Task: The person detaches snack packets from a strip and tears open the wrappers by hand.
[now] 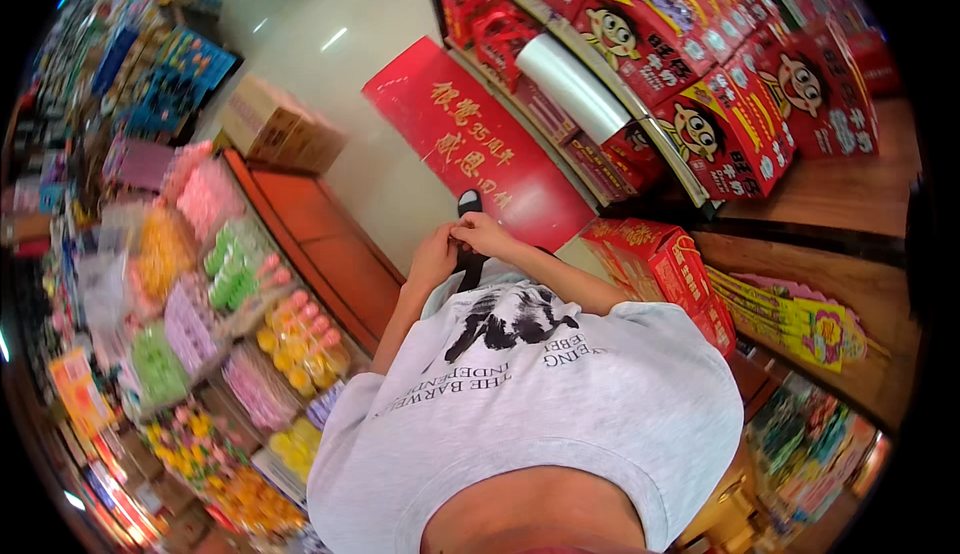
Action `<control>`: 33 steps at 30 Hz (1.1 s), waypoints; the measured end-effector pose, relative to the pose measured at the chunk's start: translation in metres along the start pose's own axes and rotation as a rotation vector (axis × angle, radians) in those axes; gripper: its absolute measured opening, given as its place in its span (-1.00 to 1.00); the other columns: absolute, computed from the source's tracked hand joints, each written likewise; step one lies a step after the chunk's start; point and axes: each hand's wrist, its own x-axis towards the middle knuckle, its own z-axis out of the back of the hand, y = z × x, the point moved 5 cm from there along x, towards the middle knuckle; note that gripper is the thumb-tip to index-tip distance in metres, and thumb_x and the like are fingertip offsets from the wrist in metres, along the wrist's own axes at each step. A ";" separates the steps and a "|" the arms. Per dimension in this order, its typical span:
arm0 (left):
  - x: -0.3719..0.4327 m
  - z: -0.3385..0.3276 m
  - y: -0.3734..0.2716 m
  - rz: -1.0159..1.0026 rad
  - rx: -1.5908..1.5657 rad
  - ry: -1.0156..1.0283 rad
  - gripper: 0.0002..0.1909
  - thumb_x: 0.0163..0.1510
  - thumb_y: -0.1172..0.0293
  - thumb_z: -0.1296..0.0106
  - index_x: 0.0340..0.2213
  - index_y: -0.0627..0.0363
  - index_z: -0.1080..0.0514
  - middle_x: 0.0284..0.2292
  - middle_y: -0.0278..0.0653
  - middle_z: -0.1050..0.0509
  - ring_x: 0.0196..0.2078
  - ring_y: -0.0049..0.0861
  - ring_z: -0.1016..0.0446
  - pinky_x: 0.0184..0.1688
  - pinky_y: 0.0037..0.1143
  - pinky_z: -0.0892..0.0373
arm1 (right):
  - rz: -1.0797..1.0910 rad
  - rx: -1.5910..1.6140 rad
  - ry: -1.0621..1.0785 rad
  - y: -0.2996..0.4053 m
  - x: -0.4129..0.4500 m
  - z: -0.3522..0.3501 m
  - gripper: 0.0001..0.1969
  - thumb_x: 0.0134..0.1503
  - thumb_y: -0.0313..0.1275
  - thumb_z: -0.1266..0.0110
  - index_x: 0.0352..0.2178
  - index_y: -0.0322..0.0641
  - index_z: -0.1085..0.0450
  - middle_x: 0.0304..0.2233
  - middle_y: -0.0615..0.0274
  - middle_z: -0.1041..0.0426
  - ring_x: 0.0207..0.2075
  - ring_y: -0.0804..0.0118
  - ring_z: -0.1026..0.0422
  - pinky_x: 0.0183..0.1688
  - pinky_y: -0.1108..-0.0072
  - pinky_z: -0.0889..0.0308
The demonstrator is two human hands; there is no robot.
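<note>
My left hand (435, 254) and my right hand (484, 233) meet in front of my waist, fingertips touching. Their fingers are bent inward, and whether anything small is pinched between them is hidden. Below the hands a dark shoe (470, 200) shows on the floor. Nearest on the left is a display of bagged goods, with bags of yellow and pink pieces (304, 336) close to my left forearm. To the right of my right forearm stands a red gift box (649, 269) with gold print.
A red floor panel (480, 141) with gold writing lies ahead, beside a shelf rack (679, 164) of red drink cartons (694, 138). A white roll (574, 89) leans at the rack. Cardboard boxes (277, 123) stand near the end of an orange-red counter (319, 239). Yellow packets (806, 321) lie right.
</note>
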 end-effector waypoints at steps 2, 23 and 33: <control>0.034 0.008 -0.008 -0.062 -0.016 0.059 -0.79 0.04 0.51 0.21 -0.27 0.24 -0.32 -0.36 0.10 -0.43 -0.28 0.02 -0.39 -0.26 -0.22 -0.30 | 0.027 -0.019 -0.044 0.026 0.012 0.019 -0.74 0.04 -0.29 -0.05 -0.45 -0.34 -0.38 -0.55 0.22 -0.44 -0.56 0.45 -0.40 -0.50 0.61 -0.30; 0.252 0.024 -0.092 -0.329 0.024 0.467 -0.74 0.02 0.55 0.09 -0.20 0.32 -0.30 -0.35 0.08 -0.46 -0.25 -0.14 -0.47 -0.25 -0.37 -0.36 | 0.069 0.337 -0.441 0.143 0.068 0.146 -0.82 0.05 -0.35 0.01 -0.48 -0.25 -0.27 -0.56 0.26 -0.37 -0.55 0.47 -0.33 -0.50 0.62 -0.26; 0.325 -0.040 -0.199 -0.456 0.045 0.450 -0.71 -0.02 0.52 0.05 -0.19 0.26 -0.32 -0.41 0.02 -0.47 -0.33 -0.16 -0.48 -0.35 -0.37 -0.36 | 0.282 0.172 -0.648 0.147 0.059 0.280 -0.78 0.07 -0.32 -0.01 -0.48 -0.29 -0.26 -0.57 0.26 -0.38 -0.58 0.48 -0.35 -0.54 0.63 -0.29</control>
